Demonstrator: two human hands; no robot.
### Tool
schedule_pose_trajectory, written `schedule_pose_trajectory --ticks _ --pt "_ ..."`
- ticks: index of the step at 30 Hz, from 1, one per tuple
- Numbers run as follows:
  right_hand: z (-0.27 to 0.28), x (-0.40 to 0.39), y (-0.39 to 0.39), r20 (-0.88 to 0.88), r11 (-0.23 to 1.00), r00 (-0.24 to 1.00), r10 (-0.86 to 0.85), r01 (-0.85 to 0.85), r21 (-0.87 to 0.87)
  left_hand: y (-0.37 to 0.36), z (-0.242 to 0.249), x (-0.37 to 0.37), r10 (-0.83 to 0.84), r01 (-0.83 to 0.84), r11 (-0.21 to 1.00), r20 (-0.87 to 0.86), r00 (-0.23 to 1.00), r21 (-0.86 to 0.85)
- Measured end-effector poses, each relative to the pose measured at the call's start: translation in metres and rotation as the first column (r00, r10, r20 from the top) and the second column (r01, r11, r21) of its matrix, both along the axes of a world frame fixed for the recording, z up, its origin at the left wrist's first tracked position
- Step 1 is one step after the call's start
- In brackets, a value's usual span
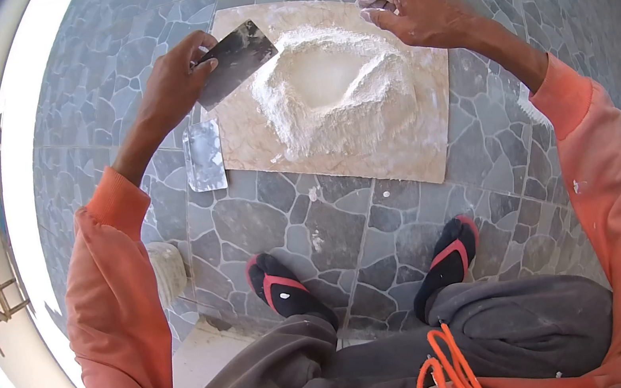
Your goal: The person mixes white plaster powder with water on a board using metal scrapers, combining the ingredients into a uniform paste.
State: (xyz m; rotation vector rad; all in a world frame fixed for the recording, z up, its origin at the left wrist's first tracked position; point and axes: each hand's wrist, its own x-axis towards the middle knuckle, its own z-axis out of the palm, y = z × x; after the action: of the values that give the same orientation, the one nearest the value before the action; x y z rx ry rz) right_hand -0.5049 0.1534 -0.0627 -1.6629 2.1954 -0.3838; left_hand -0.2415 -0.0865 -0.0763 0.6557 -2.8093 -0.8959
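Your orange cord hangs over your trousers, with the sandals beyond on the floor. Your left hand grips a dark blade, tilted over the left edge of the board, one corner near the powder. That white powder lies toward the board's far edge, ringed around a smooth, pale hollow. Your right hand is curled narrow at the far right corner (whether it pinches anything, you cannot tell). Another blade lies at the near left corner
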Motion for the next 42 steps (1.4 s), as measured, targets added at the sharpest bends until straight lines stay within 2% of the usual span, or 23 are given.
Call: schedule_pose_trajectory --ticks 4,6,7,10,13,16,19,22,23,26,27,30,32,35,38,42 --pt "0.019 0.030 -0.017 -0.057 0.980 0.988 0.145 -0.152 -0.127 0.037 0.016 -0.028 -0.272 0.231 0.944 -0.164 0.948 -0.235" --pt "0.024 0.043 -0.019 -0.111 0.954 0.973 0.201 -0.220 -0.205 0.055 0.031 -0.038 -0.313 0.275 0.928 -0.126 0.941 -0.253" --pt "0.030 0.048 -0.018 -0.085 0.955 0.973 0.215 -0.227 -0.193 0.063 0.037 -0.043 -0.335 0.299 0.918 -0.107 0.936 -0.262" --pt "0.037 0.047 -0.018 -0.067 0.968 0.967 0.247 -0.250 -0.041 0.078 0.044 -0.054 -0.358 0.307 0.895 -0.110 0.927 -0.323" --pt "0.033 0.041 -0.013 -0.106 0.954 0.957 0.269 -0.280 -0.111 0.083 0.040 -0.060 -0.387 0.305 0.877 -0.169 0.906 -0.371" --pt "0.032 0.038 -0.006 -0.111 0.963 0.960 0.257 -0.264 -0.057 0.094 0.050 -0.059 -0.329 0.296 0.903 -0.058 0.943 -0.311" --pt "0.038 0.034 0.003 -0.060 0.988 0.987 0.147 -0.149 -0.034 0.088 0.043 -0.053 -0.400 0.069 0.745 -0.361 0.842 -0.663" --pt "0.039 0.013 0.009 0.013 0.998 0.999 0.053 -0.053 0.029 0.093 0.048 -0.032 -0.373 0.128 0.802 -0.321 0.871 -0.584" --pt "0.011 -0.011 0.011 0.033 0.996 0.999 0.019 -0.016 -0.087 0.099 0.045 -0.023 -0.384 0.166 0.819 -0.310 0.870 -0.549" --pt "0.019 -0.030 0.026 0.079 0.976 0.976 -0.203 0.194 0.101 0.121 0.021 0.008 -0.444 0.394 0.855 -0.081 0.892 -0.338" --pt "0.008 -0.043 0.032 0.236 0.970 0.942 -0.237 0.217 0.107 0.127 0.007 0.020 -0.477 0.461 0.844 0.009 0.879 -0.274" --pt "-0.002 -0.056 0.049 0.484 0.924 0.790 -0.375 0.361 0.127 0.142 -0.030 0.061 -0.586 0.624 0.773 0.246 0.772 -0.115" --pt "-0.010 -0.067 0.060 0.541 0.894 0.715 -0.444 0.397 0.209 0.149 -0.056 0.090 -0.614 0.660 0.750 0.326 0.719 -0.043" --pt "-0.008 -0.068 0.076 0.603 0.873 0.634 -0.483 0.396 0.283 0.154 -0.070 0.123 -0.632 0.695 0.719 0.440 0.638 0.027" --pt "-0.007 -0.070 0.088 0.581 0.851 0.623 -0.523 0.411 0.326 0.153 -0.074 0.141 -0.632 0.660 0.729 0.551 0.545 0.183" --pt "-0.013 -0.070 0.101 0.564 0.829 0.615 -0.551 0.476 0.292 0.142 -0.080 0.144 -0.624 0.679 0.701 0.649 0.436 0.217"
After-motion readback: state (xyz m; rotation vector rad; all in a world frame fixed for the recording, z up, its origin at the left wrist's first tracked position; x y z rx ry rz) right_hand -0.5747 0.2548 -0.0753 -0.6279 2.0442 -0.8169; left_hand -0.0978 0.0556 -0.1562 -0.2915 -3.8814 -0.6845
